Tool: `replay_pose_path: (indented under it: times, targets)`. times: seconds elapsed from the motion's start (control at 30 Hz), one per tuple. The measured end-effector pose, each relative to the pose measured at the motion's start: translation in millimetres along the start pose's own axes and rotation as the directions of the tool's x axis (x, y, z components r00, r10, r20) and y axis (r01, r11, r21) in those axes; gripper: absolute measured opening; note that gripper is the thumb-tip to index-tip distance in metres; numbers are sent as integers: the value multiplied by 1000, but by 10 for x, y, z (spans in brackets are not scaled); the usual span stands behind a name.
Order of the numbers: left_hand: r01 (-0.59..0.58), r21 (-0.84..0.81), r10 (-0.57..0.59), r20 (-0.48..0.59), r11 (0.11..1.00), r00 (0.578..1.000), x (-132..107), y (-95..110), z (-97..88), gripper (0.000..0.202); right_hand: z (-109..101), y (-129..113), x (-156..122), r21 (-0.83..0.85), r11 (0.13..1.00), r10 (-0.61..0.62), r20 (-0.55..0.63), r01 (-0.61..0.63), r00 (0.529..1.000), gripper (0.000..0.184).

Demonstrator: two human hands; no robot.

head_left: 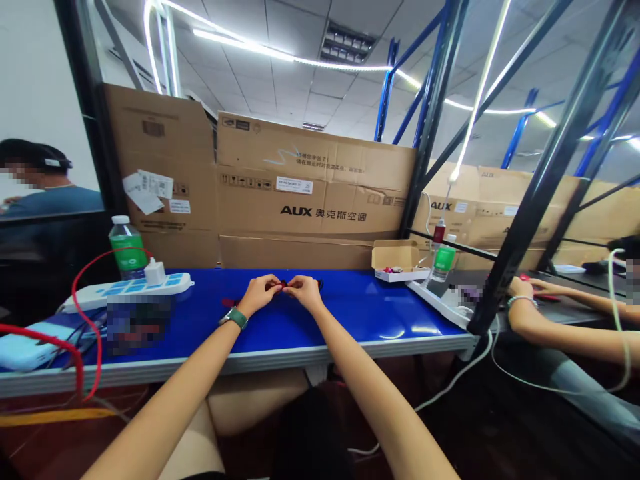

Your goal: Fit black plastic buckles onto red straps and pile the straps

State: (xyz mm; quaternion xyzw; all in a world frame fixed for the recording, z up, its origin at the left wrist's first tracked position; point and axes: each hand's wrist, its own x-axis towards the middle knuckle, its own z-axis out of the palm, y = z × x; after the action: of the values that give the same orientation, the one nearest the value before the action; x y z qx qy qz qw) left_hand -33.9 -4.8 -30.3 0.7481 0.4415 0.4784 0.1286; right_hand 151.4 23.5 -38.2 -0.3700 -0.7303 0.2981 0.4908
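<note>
Blue bench [350,313] runs across the lower middle of the frame, and both hands meet near its centre. The left hand [257,295], with a green-strapped watch [234,319] on its wrist, and the right hand [305,292] pinch a small dark-red item [283,285] between them. The fingers [295,283] close narrowly around it and hide most of it, so its exact kind is hard to make out. To the right sit an open cardboard box [397,260] holding small, unclear bits and a green-labelled bottle [444,261]. At left lie a white power strip [127,293] and a second green-labelled bottle [127,247], with a blurred patch [137,325] hiding whatever sits just below the strip. Large cartons [320,212] behind the bench read "AUX 奥克斯空调". A co-worker's hand [523,288] shows at far right, partly cut off behind a black rack post [510,253].
</note>
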Motion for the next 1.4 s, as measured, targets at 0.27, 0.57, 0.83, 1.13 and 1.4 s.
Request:
replay_pose_path:
  times: [0.27,0.57,0.83,1.13,1.4]
  targets:
    - [42,-51,-45,-50,998,998,16,-19,-19,17,72,16,-21,-126,978,-144,152,163,978,17]
    - [45,-105,-34,104,993,994,10,-37,-2,23,6,-55,-27,-76,997,32,107,-24,994,3]
    - [-259,82,241,183,962,953,-53,149,-33,30,-28,-44,-19,-81,983,170,40,-166,985,7]
    - [-204,208,163,197,957,967,-43,110,-41,30,-10,-38,-15,-55,966,249,-52,-252,967,3]
    - [-165,282,114,190,945,975,-64,-25,-117,49,-176,-11,-25,-177,945,209,-322,-276,923,6]
